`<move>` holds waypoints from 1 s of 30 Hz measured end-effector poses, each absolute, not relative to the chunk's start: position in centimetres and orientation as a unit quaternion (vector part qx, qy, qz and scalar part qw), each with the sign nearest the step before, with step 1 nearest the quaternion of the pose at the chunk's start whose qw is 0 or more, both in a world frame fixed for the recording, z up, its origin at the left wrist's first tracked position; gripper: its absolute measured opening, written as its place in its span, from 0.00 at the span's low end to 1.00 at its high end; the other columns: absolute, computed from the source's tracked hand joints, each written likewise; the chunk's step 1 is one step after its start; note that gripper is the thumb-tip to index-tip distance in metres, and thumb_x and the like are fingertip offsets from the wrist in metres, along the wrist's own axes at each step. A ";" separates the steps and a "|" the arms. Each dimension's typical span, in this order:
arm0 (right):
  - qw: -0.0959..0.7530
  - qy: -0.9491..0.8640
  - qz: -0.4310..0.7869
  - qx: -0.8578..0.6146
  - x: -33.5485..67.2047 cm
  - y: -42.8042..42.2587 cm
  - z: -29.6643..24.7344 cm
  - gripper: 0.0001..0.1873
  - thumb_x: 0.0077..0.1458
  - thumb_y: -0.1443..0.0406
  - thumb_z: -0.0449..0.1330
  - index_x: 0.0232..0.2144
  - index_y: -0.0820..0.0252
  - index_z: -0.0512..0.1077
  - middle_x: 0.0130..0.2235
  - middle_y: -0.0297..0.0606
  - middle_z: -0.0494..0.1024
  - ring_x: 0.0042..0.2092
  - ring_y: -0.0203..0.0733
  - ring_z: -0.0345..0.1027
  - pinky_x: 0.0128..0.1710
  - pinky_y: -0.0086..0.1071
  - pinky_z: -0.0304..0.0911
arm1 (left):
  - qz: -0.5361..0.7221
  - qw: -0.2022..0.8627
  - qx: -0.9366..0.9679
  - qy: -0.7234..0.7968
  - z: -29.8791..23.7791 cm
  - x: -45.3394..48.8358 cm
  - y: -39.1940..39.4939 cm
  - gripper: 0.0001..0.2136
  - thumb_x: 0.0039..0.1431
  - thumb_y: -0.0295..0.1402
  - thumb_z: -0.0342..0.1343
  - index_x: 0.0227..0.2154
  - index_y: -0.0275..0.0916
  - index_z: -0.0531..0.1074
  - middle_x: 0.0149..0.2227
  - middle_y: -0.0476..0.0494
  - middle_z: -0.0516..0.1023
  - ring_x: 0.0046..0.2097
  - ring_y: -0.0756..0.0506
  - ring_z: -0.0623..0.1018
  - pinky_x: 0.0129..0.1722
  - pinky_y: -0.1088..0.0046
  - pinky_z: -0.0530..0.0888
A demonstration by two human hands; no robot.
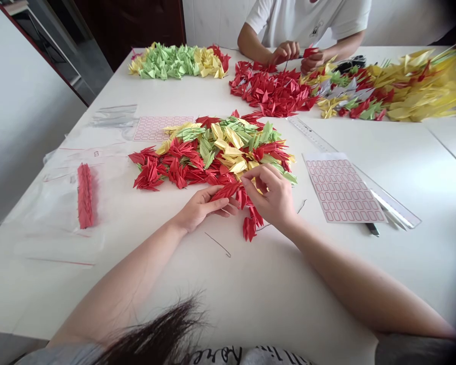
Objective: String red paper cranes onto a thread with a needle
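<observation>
My left hand [203, 207] is closed around a small bunch of red folded paper cranes [226, 191], its fingers under them and its thumb on top. Just right of it, my right hand [272, 198] pinches thumb and index finger together above the cranes; what lies between the fingertips is too small to make out. More red cranes [252, 224] rest on the table below my right hand. A thin hooked wire [219, 245] lies in front of my hands. Behind them spreads a pile of red, yellow and green cranes [213, 152].
A label sheet [344, 188] and a clear ruler [397, 203] lie at right. Clear plastic bags [61, 203], one with a packed red row [85, 195], are at left. Across the table, a person's hands [312, 61] work over a red crane heap [271, 91].
</observation>
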State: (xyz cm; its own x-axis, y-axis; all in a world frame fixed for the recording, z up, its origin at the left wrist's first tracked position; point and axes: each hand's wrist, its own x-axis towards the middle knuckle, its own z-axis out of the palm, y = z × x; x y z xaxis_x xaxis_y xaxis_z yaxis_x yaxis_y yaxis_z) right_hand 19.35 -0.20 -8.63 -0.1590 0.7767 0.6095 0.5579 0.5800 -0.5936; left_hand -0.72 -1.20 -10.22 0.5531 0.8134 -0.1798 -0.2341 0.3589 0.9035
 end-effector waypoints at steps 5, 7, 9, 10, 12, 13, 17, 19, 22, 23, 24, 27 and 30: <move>0.498 -0.743 0.098 -0.436 19.4 -0.1 -9.1 0.03 0.63 0.67 0.58 0.35 0.55 0.70 0.45 0.42 0.77 0.48 0.46 0.72 0.41 0.41 0.70 | 0.369 0.753 0.429 0.336 -10.5 -0.5 -1.0 0.22 0.55 0.46 0.67 0.48 0.37 0.78 0.47 0.34 0.83 0.44 0.42 0.84 0.44 0.69 0.78; 0.498 -0.739 0.102 -0.442 19.4 -0.2 -9.3 0.03 0.64 0.66 0.57 0.38 0.54 0.70 0.49 0.43 0.77 0.51 0.48 0.72 0.44 0.44 0.70 | 0.372 0.748 0.429 0.344 -10.5 -0.4 -1.0 0.24 0.54 0.48 0.67 0.48 0.36 0.78 0.48 0.33 0.83 0.44 0.40 0.84 0.44 0.68 0.78; 0.497 -0.740 0.115 -0.438 19.3 -0.3 -9.3 0.04 0.66 0.64 0.56 0.40 0.54 0.71 0.50 0.44 0.77 0.53 0.48 0.71 0.45 0.44 0.70 | 0.374 0.740 0.433 0.352 -10.4 -0.4 -1.1 0.25 0.53 0.49 0.68 0.48 0.36 0.79 0.48 0.33 0.83 0.44 0.40 0.84 0.43 0.68 0.79; 0.494 -0.743 0.125 -0.434 19.3 -0.3 -9.3 0.05 0.66 0.63 0.55 0.41 0.54 0.71 0.49 0.44 0.77 0.52 0.48 0.71 0.45 0.43 0.70 | 0.376 0.735 0.438 0.356 -10.4 -0.3 -1.1 0.25 0.53 0.49 0.68 0.48 0.37 0.79 0.48 0.33 0.83 0.44 0.40 0.84 0.42 0.68 0.79; 0.481 -0.751 0.154 -0.425 19.2 -0.4 -9.1 0.05 0.67 0.61 0.55 0.40 0.54 0.71 0.44 0.42 0.78 0.47 0.46 0.72 0.44 0.42 0.69 | 0.376 0.726 0.449 0.362 -10.4 -0.3 -1.2 0.24 0.54 0.49 0.67 0.47 0.37 0.80 0.48 0.35 0.83 0.44 0.40 0.85 0.41 0.70 0.79; 0.473 -0.754 0.168 -0.424 19.2 -0.5 -9.1 0.06 0.67 0.61 0.56 0.38 0.55 0.70 0.40 0.41 0.78 0.44 0.45 0.71 0.42 0.40 0.68 | 0.375 0.722 0.454 0.365 -10.4 -0.3 -1.3 0.23 0.54 0.49 0.67 0.46 0.38 0.80 0.47 0.36 0.84 0.43 0.41 0.85 0.40 0.70 0.79; 0.444 -0.761 0.190 -0.433 19.1 -0.5 -9.1 0.12 0.65 0.62 0.56 0.27 0.56 0.65 0.30 0.38 0.73 0.34 0.42 0.65 0.35 0.38 0.64 | 0.358 0.712 0.463 0.387 -10.4 -0.4 -1.3 0.23 0.52 0.50 0.68 0.44 0.38 0.81 0.44 0.37 0.84 0.42 0.40 0.85 0.37 0.71 0.79; 0.438 -0.761 0.197 -0.437 19.0 -0.4 -9.1 0.13 0.64 0.63 0.56 0.26 0.56 0.64 0.30 0.38 0.72 0.33 0.42 0.64 0.35 0.38 0.64 | 0.351 0.710 0.466 0.394 -10.4 -0.4 -1.3 0.24 0.50 0.51 0.68 0.43 0.38 0.81 0.42 0.37 0.85 0.41 0.40 0.85 0.36 0.71 0.79; 0.438 -0.760 0.207 -0.432 18.9 -0.5 -9.2 0.12 0.64 0.64 0.56 0.27 0.56 0.64 0.30 0.37 0.71 0.33 0.41 0.65 0.34 0.37 0.64 | 0.348 0.709 0.469 0.396 -10.3 -0.5 -1.3 0.23 0.50 0.51 0.68 0.41 0.38 0.81 0.39 0.39 0.85 0.39 0.41 0.85 0.36 0.72 0.79; 0.439 -0.762 0.208 -0.429 18.9 -0.6 -9.1 0.12 0.64 0.64 0.56 0.27 0.56 0.64 0.30 0.37 0.71 0.33 0.41 0.65 0.34 0.37 0.64 | 0.348 0.709 0.468 0.396 -10.2 -0.4 -1.3 0.22 0.51 0.52 0.68 0.40 0.38 0.81 0.38 0.40 0.85 0.38 0.42 0.85 0.35 0.71 0.79; 0.439 -0.764 0.209 -0.425 18.9 -0.6 -9.1 0.12 0.64 0.64 0.56 0.27 0.56 0.64 0.30 0.37 0.71 0.33 0.41 0.65 0.34 0.36 0.64 | 0.349 0.709 0.467 0.398 -10.1 -0.4 -1.3 0.22 0.51 0.52 0.67 0.38 0.37 0.81 0.36 0.40 0.85 0.37 0.42 0.85 0.35 0.71 0.79; 0.436 -0.770 0.216 -0.411 19.0 -0.8 -8.9 0.13 0.66 0.63 0.55 0.27 0.56 0.64 0.30 0.38 0.71 0.34 0.41 0.66 0.35 0.36 0.65 | 0.356 0.699 0.463 0.412 -10.0 -0.2 -1.4 0.25 0.49 0.55 0.67 0.33 0.35 0.80 0.30 0.40 0.84 0.33 0.42 0.84 0.33 0.70 0.79; 0.429 -0.776 0.236 -0.398 19.1 -0.9 -8.8 0.12 0.69 0.62 0.51 0.33 0.57 0.68 0.36 0.41 0.75 0.40 0.43 0.70 0.41 0.38 0.67 | 0.359 0.686 0.465 0.429 -9.8 -0.1 -1.5 0.26 0.47 0.56 0.67 0.32 0.33 0.80 0.29 0.39 0.84 0.30 0.42 0.84 0.29 0.71 0.79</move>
State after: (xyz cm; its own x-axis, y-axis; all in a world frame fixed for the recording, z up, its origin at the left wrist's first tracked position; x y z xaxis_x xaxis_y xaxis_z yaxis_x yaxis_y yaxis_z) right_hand 19.11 -0.88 -8.80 -0.3153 0.8206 0.4768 0.4152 0.5710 -0.7082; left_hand -0.10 -1.48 -9.84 0.3739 0.8920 -0.2538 -0.0945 0.3089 0.9464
